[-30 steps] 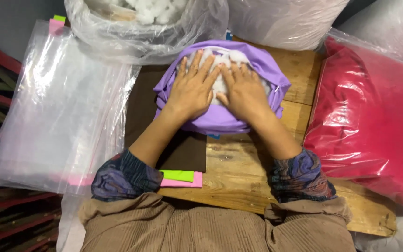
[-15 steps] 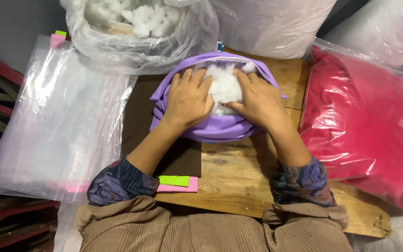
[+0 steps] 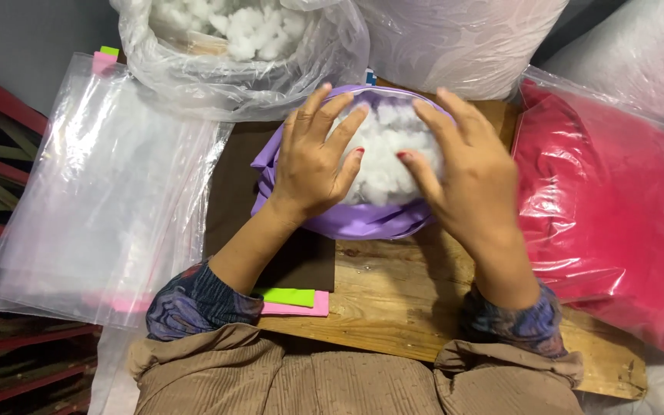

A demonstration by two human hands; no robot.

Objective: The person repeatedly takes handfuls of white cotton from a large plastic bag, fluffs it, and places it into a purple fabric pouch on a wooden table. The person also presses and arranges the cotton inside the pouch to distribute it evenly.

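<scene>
Hands flat, each grip wide: left hand (image 3: 313, 165) and right hand (image 3: 466, 173) on white stuffing (image 3: 386, 161) in purple cover (image 3: 355, 221).

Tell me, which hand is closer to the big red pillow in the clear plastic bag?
The right hand. It rests on the white stuffing in the purple fabric cover, just beside the red pillow in its clear plastic bag. The left hand lies on the cover's far side.
</scene>
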